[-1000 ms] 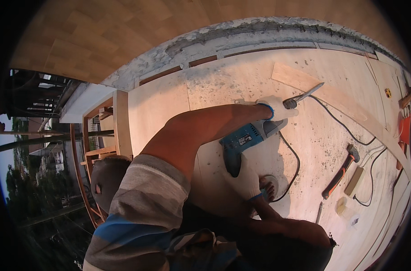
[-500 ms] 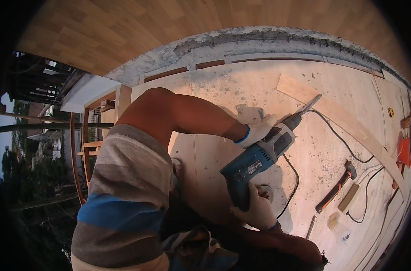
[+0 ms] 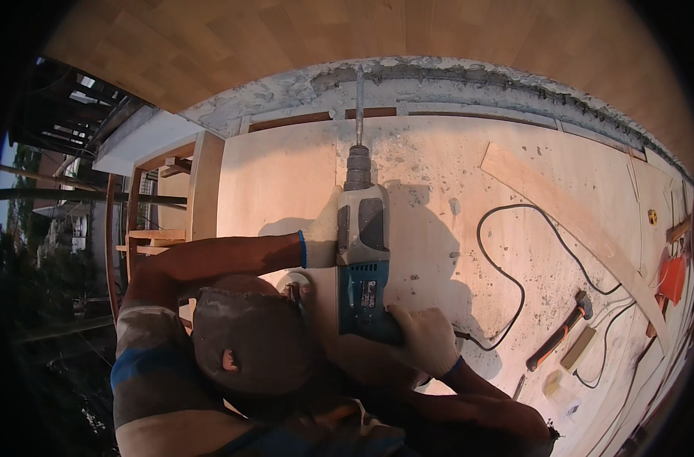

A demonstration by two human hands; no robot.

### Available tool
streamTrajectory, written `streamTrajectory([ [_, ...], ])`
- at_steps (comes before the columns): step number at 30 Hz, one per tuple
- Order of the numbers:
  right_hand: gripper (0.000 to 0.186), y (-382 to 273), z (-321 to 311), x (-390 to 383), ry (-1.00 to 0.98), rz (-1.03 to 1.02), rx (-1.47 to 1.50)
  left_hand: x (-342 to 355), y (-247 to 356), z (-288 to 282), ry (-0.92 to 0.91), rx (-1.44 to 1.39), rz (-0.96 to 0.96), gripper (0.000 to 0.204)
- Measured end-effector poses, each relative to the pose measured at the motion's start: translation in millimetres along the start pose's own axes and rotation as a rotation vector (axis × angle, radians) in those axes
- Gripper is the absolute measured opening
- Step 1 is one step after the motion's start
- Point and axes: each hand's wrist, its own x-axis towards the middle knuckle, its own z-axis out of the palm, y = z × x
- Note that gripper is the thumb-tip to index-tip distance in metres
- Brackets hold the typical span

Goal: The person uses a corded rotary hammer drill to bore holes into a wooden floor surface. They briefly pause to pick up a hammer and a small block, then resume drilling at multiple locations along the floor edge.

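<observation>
Pale, flat boards (image 3: 408,137) spread under the person, with dust and small grey crumbs all over them. Past them runs a rough grey strip (image 3: 301,95), chipped and bumpy like broken concrete, and beyond that is a brown surface (image 3: 248,38) made of little wood blocks. Over on the left I see a wooden frame (image 3: 204,186), and dark green trees (image 3: 27,297) outside.

A big blue and grey drill (image 3: 364,266) is in the middle, above the boards. On its blue side sits a small dark label (image 3: 368,293) with light marks, too small for me to make out. Farther right, a little white label (image 3: 573,410) with dark marks lies near the hammer, and I can't read it either.

The right hand (image 3: 427,339), in a white glove, is wrapped round the drill's back handle. The left hand (image 3: 324,236), gloved too, is against the drill's left side near the front. Its fingers are hidden, so I can't tell if they are curled round it. The long metal bit (image 3: 360,107) points at the rough strip, but I can't tell if the tip touches.

A black cord (image 3: 507,207) loops across the boards. A hammer (image 3: 560,331) with an orange and black handle lies near a long plank (image 3: 568,206).
</observation>
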Motion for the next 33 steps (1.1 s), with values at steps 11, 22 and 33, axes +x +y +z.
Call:
streamTrajectory([
  [11,0.064,14.0,-5.3,55.3,0.055,-0.025,-0.074,26.1,8.7,-28.9,-0.264,-0.280,-0.002,0.060],
  [22,0.074,-3.3,-53.6,117.1,-0.101,0.128,-0.272,32.6,64.5,-8.8,-0.146,-0.211,0.117,0.082],
  [33,0.073,-70.8,-74.8,147.7,-0.185,0.195,-0.459,-30.8,-10.7,-39.8,-0.498,-0.515,-0.017,0.124],
])
